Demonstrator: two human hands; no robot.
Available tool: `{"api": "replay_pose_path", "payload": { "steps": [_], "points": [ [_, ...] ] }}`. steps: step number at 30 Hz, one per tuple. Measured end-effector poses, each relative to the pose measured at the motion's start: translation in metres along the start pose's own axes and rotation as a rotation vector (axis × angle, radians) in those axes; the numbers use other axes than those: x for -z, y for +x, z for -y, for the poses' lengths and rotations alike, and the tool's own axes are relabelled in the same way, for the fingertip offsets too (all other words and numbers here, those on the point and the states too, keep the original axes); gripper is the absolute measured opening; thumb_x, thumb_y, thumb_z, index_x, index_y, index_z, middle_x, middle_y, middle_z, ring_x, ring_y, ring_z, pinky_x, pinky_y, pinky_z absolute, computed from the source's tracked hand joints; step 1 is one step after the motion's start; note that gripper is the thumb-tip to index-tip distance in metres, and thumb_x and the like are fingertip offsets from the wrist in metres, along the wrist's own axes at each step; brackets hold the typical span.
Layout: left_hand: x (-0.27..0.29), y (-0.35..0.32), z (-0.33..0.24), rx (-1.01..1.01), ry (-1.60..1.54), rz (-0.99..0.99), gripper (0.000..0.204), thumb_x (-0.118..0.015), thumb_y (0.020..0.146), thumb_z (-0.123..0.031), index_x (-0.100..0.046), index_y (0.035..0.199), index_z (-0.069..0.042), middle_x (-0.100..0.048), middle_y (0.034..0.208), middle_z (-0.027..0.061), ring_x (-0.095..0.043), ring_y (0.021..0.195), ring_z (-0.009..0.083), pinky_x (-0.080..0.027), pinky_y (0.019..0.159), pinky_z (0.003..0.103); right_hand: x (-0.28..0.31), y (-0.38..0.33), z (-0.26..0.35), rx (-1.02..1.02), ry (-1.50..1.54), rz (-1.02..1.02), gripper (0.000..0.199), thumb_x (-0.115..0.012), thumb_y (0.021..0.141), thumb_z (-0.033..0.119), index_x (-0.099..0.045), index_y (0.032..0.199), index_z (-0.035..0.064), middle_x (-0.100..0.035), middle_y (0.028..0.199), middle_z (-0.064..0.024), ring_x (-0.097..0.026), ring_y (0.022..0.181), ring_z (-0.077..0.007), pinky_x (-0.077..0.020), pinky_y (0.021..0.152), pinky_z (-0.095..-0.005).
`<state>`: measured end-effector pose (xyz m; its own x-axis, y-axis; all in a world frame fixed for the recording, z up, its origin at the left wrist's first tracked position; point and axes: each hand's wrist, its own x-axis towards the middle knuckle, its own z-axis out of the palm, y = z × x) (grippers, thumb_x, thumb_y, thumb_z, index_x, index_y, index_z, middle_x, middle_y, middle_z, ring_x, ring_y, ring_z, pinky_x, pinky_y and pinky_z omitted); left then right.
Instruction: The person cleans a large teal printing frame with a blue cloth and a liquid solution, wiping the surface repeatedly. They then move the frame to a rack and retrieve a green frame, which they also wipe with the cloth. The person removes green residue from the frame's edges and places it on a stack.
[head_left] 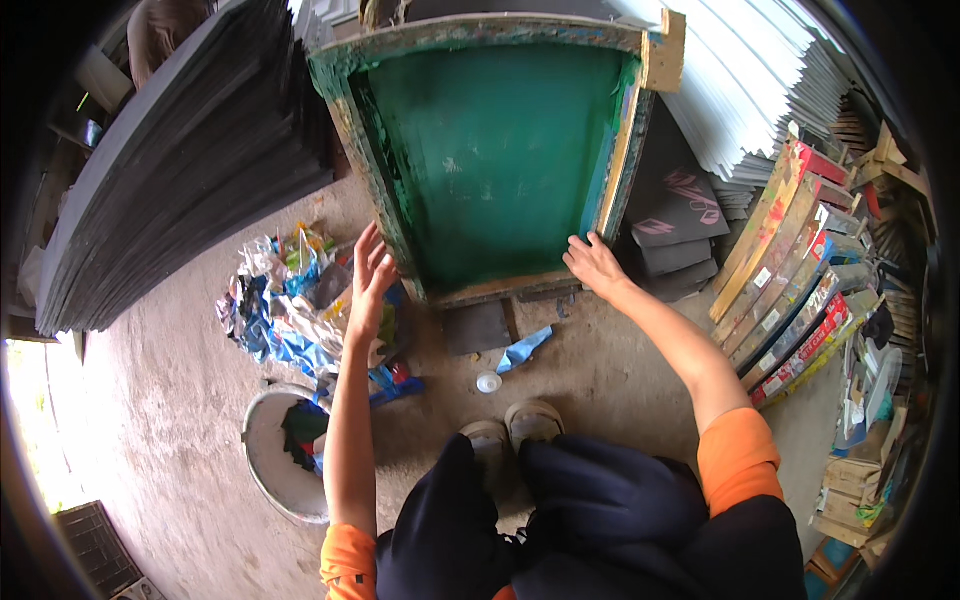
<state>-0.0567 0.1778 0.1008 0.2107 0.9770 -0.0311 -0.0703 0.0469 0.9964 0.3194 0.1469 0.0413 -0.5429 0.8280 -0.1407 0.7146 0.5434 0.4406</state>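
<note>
A screen printing frame with dark green mesh and worn, paint-stained wooden sides stands in front of me. My right hand is closed on its near right corner, the fingers lying over the wooden side. My left hand is beside the near left side, fingers apart and holding nothing; I cannot tell whether it touches the wood. A wooden block is fixed at the frame's far right corner.
Black sheets are stacked at left, white sheets at far right. More framed screens lean at right. Crumpled plastic and rags lie on the floor, near a white bucket. A blue scrap lies before my feet.
</note>
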Motion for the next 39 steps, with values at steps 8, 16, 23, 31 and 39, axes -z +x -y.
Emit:
{"api": "replay_pose_path", "payload": {
  "steps": [8, 16, 23, 31, 39],
  "points": [
    [0.001, 0.001, -0.001, 0.001, 0.016, -0.023, 0.068, -0.054, 0.086, -0.043, -0.023, 0.142, -0.019, -0.022, 0.146, 0.0131, -0.023, 0.134, 0.0315, -0.026, 0.104, 0.047, 0.123, 0.039, -0.137, -0.166, -0.440, -0.534, 0.016, -0.059, 0.072, 0.011, -0.056, 0.088, 0.0119, -0.051, 0.088, 0.0005, -0.048, 0.096, -0.0137, -0.0374, 0.082, -0.0351],
    [0.005, 0.004, 0.001, -0.011, 0.029, 0.031, 0.068, -0.051, 0.088, -0.046, -0.020, 0.144, -0.022, -0.018, 0.148, 0.0109, -0.019, 0.136, 0.0325, -0.025, 0.105, 0.049, 0.092, 0.034, -0.100, -0.278, -0.233, -0.593, 0.019, -0.060, 0.073, 0.009, -0.058, 0.091, 0.0090, -0.056, 0.090, -0.0025, -0.050, 0.098, -0.0182, -0.0389, 0.081, -0.0355],
    [0.001, 0.002, 0.006, -0.042, -0.027, 0.025, 0.066, -0.054, 0.088, -0.037, -0.024, 0.142, -0.015, -0.026, 0.145, 0.0120, -0.027, 0.132, 0.0304, -0.027, 0.105, 0.044, 0.019, 0.004, -0.007, -0.363, 0.165, -0.438, 0.011, -0.059, 0.072, 0.003, -0.059, 0.083, 0.0045, -0.057, 0.081, -0.0063, -0.055, 0.087, -0.0215, -0.0466, 0.071, -0.0321],
    [0.004, 0.000, 0.007, -0.050, -0.037, 0.013, 0.064, -0.054, 0.088, -0.033, -0.025, 0.142, -0.014, -0.026, 0.145, 0.0111, -0.029, 0.131, 0.0300, -0.026, 0.106, 0.042, 0.149, 0.073, -0.090, -0.845, 0.654, -1.167, 0.022, -0.054, 0.078, -0.008, -0.048, 0.098, -0.0006, -0.053, 0.093, -0.0173, -0.055, 0.089, -0.0355, -0.0439, 0.074, -0.0430],
    [0.008, 0.000, 0.002, -0.050, -0.019, 0.066, 0.061, -0.053, 0.090, -0.030, -0.025, 0.142, -0.016, -0.027, 0.145, 0.0095, -0.030, 0.130, 0.0292, -0.030, 0.104, 0.042, 0.161, 0.119, -0.110, -0.952, 0.686, -1.299, 0.019, -0.061, 0.079, -0.001, -0.051, 0.094, 0.0016, -0.054, 0.091, -0.0164, -0.057, 0.083, -0.0352, -0.0456, 0.071, -0.0427]
  ]
}}
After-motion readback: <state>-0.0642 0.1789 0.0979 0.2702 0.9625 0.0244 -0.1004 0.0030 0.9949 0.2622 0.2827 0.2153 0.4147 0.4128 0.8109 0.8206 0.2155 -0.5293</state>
